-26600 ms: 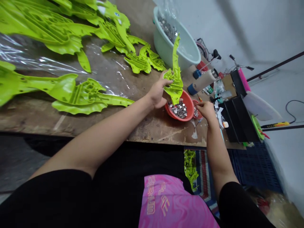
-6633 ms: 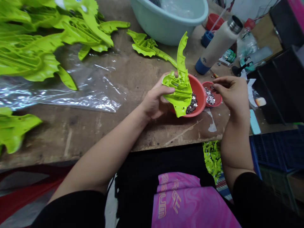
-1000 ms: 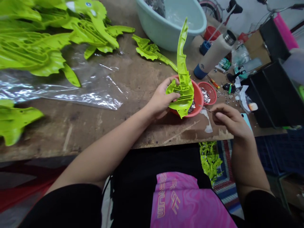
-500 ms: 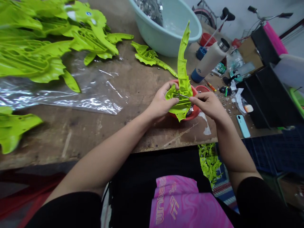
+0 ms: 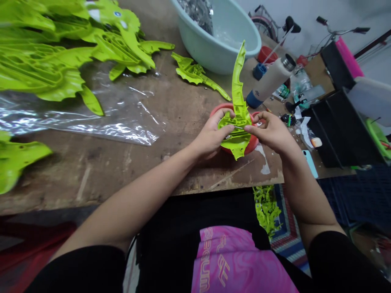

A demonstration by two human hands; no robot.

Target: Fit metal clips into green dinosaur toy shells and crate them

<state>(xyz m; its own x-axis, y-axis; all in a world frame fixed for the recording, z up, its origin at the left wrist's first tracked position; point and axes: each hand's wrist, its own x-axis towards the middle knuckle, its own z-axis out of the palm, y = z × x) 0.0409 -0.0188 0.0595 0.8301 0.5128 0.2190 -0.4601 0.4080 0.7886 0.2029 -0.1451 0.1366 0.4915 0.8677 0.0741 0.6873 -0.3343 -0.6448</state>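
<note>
My left hand (image 5: 210, 134) is closed around the left side of a lime-green plastic shell half (image 5: 236, 140). Its ribbed inner side faces up, and a long curved arm points away from me. A thin metal rod (image 5: 239, 127) lies across the shell, with my left thumb close to its left end. At the rod's right end is the thumb of my right hand (image 5: 269, 130), whose index finger is bent beside the shell's edge. Below the shell sits a red bowl (image 5: 218, 108), largely covered by it and my hands.
More lime-green shells (image 5: 61, 69) are piled at left on clear plastic film (image 5: 131, 126). A single green part (image 5: 195, 73) lies before a pale blue basin (image 5: 220, 53). To the right are a white bottle (image 5: 270, 79), black bins (image 5: 332, 126) and a phone (image 5: 310, 162).
My right thumb has come down to the rod, and the rod lies lower and flatter across the shell. The right index finger has lifted away from the thumb. The camera view has shifted slightly.
</note>
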